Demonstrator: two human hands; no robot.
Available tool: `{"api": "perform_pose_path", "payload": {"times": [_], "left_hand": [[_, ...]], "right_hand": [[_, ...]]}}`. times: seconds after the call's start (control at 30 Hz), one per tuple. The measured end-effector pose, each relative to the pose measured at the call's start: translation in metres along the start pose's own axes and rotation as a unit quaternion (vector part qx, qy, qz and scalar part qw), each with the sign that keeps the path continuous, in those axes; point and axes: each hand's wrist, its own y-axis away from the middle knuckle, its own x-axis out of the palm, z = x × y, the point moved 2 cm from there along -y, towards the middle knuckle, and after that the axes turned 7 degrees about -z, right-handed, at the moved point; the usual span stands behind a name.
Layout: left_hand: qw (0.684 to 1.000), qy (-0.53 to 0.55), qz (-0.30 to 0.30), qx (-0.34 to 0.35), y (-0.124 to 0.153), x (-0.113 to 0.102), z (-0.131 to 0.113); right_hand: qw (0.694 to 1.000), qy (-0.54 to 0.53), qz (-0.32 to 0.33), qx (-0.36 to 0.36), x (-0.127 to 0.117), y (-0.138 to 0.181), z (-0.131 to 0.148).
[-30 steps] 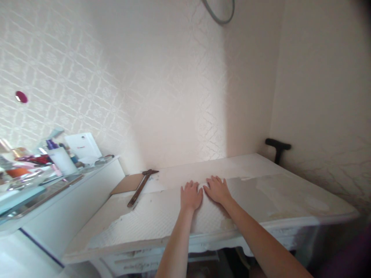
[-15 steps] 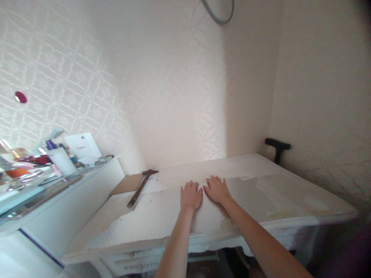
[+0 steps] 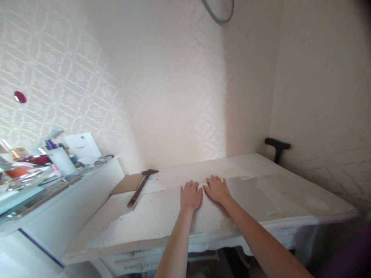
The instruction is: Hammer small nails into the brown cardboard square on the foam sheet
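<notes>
- My left hand (image 3: pixel 190 196) lay flat, palm down, on the white textured sheet (image 3: pixel 150 220), fingers stretched out and a little spread, gripping nothing.
- My right hand (image 3: pixel 216 190) lay flat just to its right, palm down too, fingers extended and clasping nothing; the thumbs of the two hands were almost touching.
- The sheet was spread over the near part of the white table (image 3: pixel 220 166), reaching from the near left corner out to the right, and both sets of fingertips sat at its far edge.
- Beyond that edge a bare strip of tabletop ran along the wall.
- Left of my hands, well apart, a long brown-handled tool (image 3: pixel 141 187) lay aslant, its far end resting on a thin brown board (image 3: pixel 127 183) at the table's far left.
- At the far right corner a black handle (image 3: pixel 277 145) stood up behind the table.
- Further left was a white counter (image 3: pixel 87 181) crowded with bottles and a white cup (image 3: pixel 62 160).
</notes>
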Motion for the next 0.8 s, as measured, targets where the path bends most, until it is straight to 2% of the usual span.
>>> {"api": "perform_pose_path", "payload": {"times": [0.8], "left_hand": [[1.0, -0.001, -0.01, 0.004, 0.0005, 0.0015, 0.0003]], "right_hand": [[1.0, 0.001, 0.003, 0.003, -0.0003, -0.0004, 0.0002]]}}
